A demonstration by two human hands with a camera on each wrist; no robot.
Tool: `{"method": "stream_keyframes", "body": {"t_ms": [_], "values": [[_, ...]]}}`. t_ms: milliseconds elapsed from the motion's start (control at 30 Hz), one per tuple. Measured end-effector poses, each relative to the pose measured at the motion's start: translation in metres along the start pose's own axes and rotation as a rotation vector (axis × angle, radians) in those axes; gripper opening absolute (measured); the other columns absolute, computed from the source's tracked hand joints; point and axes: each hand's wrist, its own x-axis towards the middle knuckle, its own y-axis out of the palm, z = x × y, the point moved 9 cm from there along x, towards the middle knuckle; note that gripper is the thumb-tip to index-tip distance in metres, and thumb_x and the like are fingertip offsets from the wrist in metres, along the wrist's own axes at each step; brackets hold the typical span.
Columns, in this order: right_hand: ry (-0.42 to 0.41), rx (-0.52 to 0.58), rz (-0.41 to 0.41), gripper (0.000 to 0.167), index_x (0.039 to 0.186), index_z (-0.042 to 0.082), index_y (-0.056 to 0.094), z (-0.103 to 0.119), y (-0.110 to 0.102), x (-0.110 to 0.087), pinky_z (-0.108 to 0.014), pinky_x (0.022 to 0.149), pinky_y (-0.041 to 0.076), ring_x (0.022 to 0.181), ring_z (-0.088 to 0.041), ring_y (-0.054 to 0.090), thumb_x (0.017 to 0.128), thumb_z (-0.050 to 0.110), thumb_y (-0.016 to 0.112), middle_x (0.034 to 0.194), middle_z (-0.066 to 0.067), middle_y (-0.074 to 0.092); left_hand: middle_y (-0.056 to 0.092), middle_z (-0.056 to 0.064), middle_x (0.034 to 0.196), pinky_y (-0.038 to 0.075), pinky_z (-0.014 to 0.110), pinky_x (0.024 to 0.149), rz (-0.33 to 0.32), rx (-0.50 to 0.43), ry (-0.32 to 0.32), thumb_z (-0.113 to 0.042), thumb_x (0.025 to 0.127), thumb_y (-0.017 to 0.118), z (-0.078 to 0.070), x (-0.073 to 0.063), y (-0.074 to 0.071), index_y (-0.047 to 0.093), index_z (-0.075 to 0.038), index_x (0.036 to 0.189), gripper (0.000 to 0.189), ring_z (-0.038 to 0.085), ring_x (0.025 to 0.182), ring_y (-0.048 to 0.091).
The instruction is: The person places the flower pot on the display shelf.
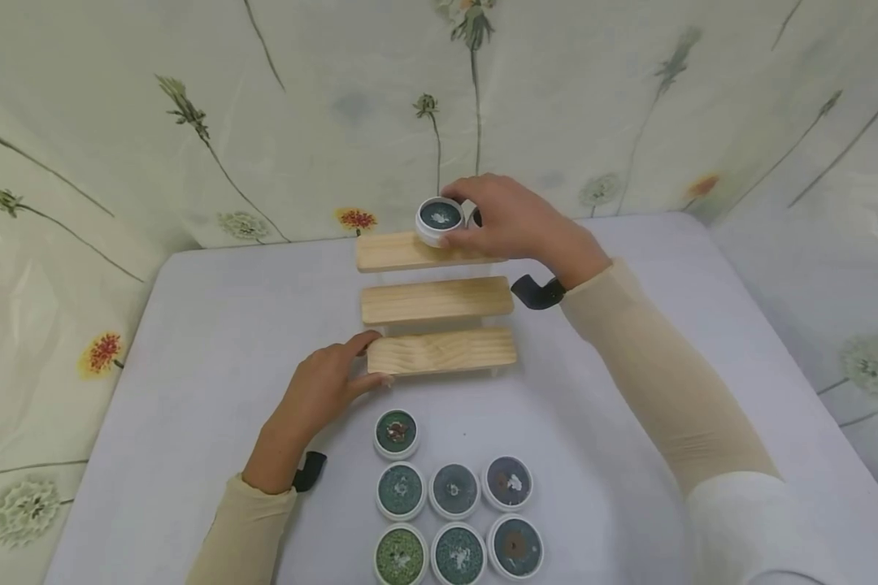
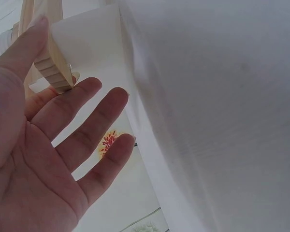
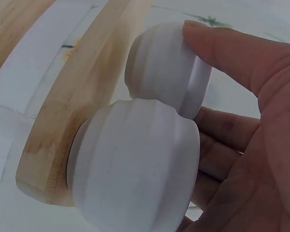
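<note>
My right hand [image 1: 515,215] grips a small ribbed white jar [image 1: 439,234] with a dark green top between thumb and fingers, at the top plank [image 1: 388,253] of a three-tier wooden stand. A second white jar [image 3: 135,169] sits against that plank in the right wrist view; the hand mostly covers it in the head view. At the stand's lower left, my left hand [image 1: 322,390] pinches the end of the bottom plank [image 1: 442,351], thumb in front and index finger behind. Its other fingers [image 2: 94,121] are spread in the left wrist view.
Several similar white jars with green or greyish tops, such as a light green one [image 1: 400,556] and a lone one [image 1: 396,432], stand in front of the stand on a white-covered table [image 1: 600,455]. A flower-patterned sheet [image 1: 322,146] hangs behind the table.
</note>
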Motion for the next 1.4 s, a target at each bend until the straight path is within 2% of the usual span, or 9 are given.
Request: {"method": "stream_keyframes", "body": {"t_ms": [300, 533, 633, 767, 867, 1000, 1100, 1267, 1400], "values": [[-0.008, 0.023, 0.02, 0.063, 0.144, 0.004, 0.057, -0.002, 0.002, 0.003, -0.046, 0.105, 0.043, 0.123, -0.027, 0.056, 0.095, 0.037, 0.078, 0.135, -0.01, 0.064, 0.075, 0.016, 0.11, 0.056, 0.05, 0.079, -0.003, 0.006, 0.004, -0.039, 0.089, 0.084, -0.001, 0.001, -0.001, 0.057, -0.013, 0.147, 0.07, 0.031, 0.096, 0.072], [0.007, 0.046, 0.046, 0.066, 0.148, 0.006, 0.054, -0.005, 0.007, 0.003, -0.046, 0.11, 0.041, 0.133, -0.027, 0.054, 0.096, 0.038, 0.078, 0.143, -0.01, 0.06, 0.075, 0.016, 0.111, 0.056, 0.05, 0.081, 0.002, 0.003, -0.002, -0.04, 0.089, 0.084, 0.0, 0.001, -0.002, 0.058, -0.013, 0.147, 0.069, 0.03, 0.097, 0.071], [0.014, 0.041, 0.05, 0.076, 0.154, 0.007, 0.047, -0.004, 0.006, 0.0, -0.048, 0.113, 0.038, 0.137, -0.029, 0.05, 0.095, 0.045, 0.077, 0.146, -0.011, 0.057, 0.075, 0.016, 0.108, 0.056, 0.049, 0.079, 0.005, 0.009, -0.007, -0.04, 0.089, 0.084, 0.001, 0.001, -0.002, 0.058, -0.012, 0.146, 0.069, 0.03, 0.095, 0.071], [0.017, 0.005, -0.008, 0.088, 0.162, 0.01, 0.037, 0.004, -0.003, -0.012, -0.05, 0.12, 0.03, 0.147, -0.032, 0.038, 0.094, 0.052, 0.075, 0.157, -0.011, 0.048, 0.075, 0.016, 0.11, 0.056, 0.051, 0.081, 0.004, 0.007, -0.012, -0.038, 0.089, 0.084, 0.002, 0.001, -0.001, 0.058, -0.013, 0.146, 0.068, 0.031, 0.096, 0.072], [-0.063, -0.016, -0.108, 0.085, 0.16, 0.009, 0.042, 0.025, -0.013, -0.031, -0.048, 0.121, 0.029, 0.148, -0.031, 0.039, 0.094, 0.047, 0.079, 0.159, -0.01, 0.047, 0.074, 0.014, 0.118, 0.056, 0.052, 0.084, 0.009, -0.009, -0.002, -0.04, 0.089, 0.084, 0.001, 0.003, 0.001, 0.058, -0.014, 0.146, 0.068, 0.033, 0.102, 0.072], [-0.276, -0.027, -0.223, 0.077, 0.153, 0.005, 0.051, 0.069, -0.018, -0.064, -0.046, 0.115, 0.039, 0.14, -0.029, 0.049, 0.092, 0.036, 0.084, 0.151, -0.011, 0.055, 0.073, 0.012, 0.124, 0.056, 0.052, 0.087, 0.01, -0.02, 0.009, -0.042, 0.089, 0.083, -0.001, 0.005, 0.003, 0.058, -0.015, 0.146, 0.069, 0.034, 0.106, 0.071], [-0.428, -0.017, -0.246, 0.072, 0.149, 0.004, 0.055, 0.099, -0.009, -0.084, -0.047, 0.11, 0.044, 0.135, -0.029, 0.054, 0.09, 0.032, 0.085, 0.145, -0.011, 0.061, 0.073, 0.012, 0.123, 0.056, 0.053, 0.088, 0.001, -0.02, 0.014, -0.041, 0.088, 0.084, -0.001, 0.004, 0.002, 0.058, -0.015, 0.146, 0.069, 0.034, 0.105, 0.071], [-0.594, -0.002, -0.169, 0.064, 0.145, 0.007, 0.059, 0.131, 0.031, -0.1, -0.042, 0.105, 0.048, 0.128, -0.025, 0.059, 0.091, 0.03, 0.084, 0.137, -0.009, 0.065, 0.074, 0.012, 0.121, 0.055, 0.053, 0.088, -0.016, -0.037, 0.028, -0.038, 0.089, 0.084, 0.001, 0.001, 0.0, 0.058, -0.014, 0.145, 0.066, 0.034, 0.105, 0.071], [-0.636, -0.078, 0.008, 0.06, 0.145, 0.011, 0.058, 0.143, 0.084, -0.103, -0.037, 0.105, 0.048, 0.123, -0.022, 0.061, 0.094, 0.031, 0.082, 0.136, -0.005, 0.064, 0.074, 0.012, 0.119, 0.056, 0.052, 0.088, -0.027, -0.041, 0.038, -0.036, 0.091, 0.083, 0.002, -0.001, -0.001, 0.059, -0.015, 0.146, 0.063, 0.033, 0.104, 0.072]]}}
